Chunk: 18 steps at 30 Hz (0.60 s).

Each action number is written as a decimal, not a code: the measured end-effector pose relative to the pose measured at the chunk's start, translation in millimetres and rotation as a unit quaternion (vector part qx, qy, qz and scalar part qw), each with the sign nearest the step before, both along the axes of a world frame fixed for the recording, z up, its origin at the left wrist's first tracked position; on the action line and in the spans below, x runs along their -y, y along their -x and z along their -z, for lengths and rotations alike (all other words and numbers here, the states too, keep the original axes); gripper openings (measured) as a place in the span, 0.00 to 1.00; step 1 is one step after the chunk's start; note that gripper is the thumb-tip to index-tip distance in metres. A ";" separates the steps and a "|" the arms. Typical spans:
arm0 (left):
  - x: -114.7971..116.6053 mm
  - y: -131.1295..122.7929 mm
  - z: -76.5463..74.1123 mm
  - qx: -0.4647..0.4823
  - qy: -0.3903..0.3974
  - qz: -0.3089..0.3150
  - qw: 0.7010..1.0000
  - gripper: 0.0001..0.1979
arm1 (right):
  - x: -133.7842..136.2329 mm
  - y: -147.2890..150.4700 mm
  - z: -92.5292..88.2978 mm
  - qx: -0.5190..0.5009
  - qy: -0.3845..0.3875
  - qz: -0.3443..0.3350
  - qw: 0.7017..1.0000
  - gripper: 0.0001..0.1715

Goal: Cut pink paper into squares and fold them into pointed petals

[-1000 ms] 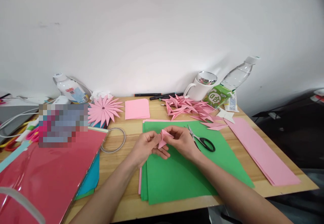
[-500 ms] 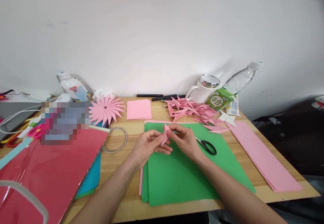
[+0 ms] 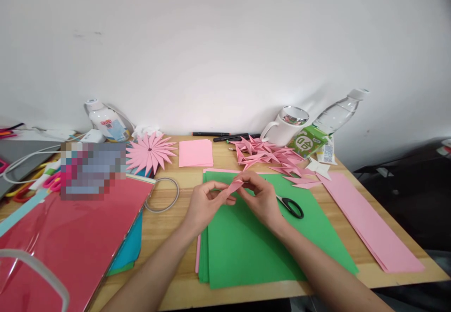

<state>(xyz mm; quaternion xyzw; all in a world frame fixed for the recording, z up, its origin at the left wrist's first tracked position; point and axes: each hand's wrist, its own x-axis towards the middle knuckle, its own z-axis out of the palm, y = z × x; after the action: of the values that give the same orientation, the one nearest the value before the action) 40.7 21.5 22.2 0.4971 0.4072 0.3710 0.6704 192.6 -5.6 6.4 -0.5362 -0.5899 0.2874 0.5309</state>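
Between my two hands is a small folded piece of pink paper (image 3: 234,188), held above a stack of green paper (image 3: 268,251). My left hand (image 3: 206,204) pinches its left end between thumb and fingers. At the other end, my right hand (image 3: 260,197) grips it with bent fingers, which partly hide it. Scissors with black handles (image 3: 293,207) lie on the green sheets just right of my right hand. Beyond my hands are a pile of folded pink paper pieces (image 3: 264,153), a stack of pink paper squares (image 3: 196,153) and a pink pointed paper rosette (image 3: 150,150).
A white mug (image 3: 286,126), a green box (image 3: 306,140) and a tilted clear bottle (image 3: 340,112) stand back right. Long pink strips (image 3: 373,222) lie at the right edge. To the left are a red paper pack (image 3: 73,237), a metal ring (image 3: 162,194) and a white bottle (image 3: 107,121).
The folded pink paper has turned from nearly upright to a flatter slant. My left fingers have drawn in closer around it. The whole view has shifted slightly.
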 end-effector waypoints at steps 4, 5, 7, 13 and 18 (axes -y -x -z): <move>0.8 -3.5 3.7 0.010 -0.009 -0.017 1.000 0.14 | 1.8 1.0 1.2 0.047 -0.016 0.053 0.997 0.02; 0.9 -4.2 4.0 0.013 -0.007 -0.019 1.000 0.15 | 2.5 2.1 1.6 0.049 -0.015 0.053 0.997 0.02; 0.7 -5.1 3.8 0.015 -0.006 -0.032 0.999 0.15 | 4.0 4.4 2.6 0.036 -0.006 0.032 0.999 0.04; -1.5 -3.8 1.9 -0.024 -0.032 -0.073 0.996 0.08 | 5.3 6.0 2.8 -0.033 0.047 -0.052 0.997 0.17; 0.1 -3.1 8.8 -0.038 -0.110 -0.036 0.993 0.05 | 3.1 4.0 -2.8 -0.068 0.077 -0.038 0.994 0.15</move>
<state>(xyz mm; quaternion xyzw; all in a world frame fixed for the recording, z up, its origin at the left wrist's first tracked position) 43.8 21.3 13.4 0.5667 0.4063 0.4187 0.5818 188.5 -8.7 9.3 -0.5318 -0.5490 0.3875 0.5154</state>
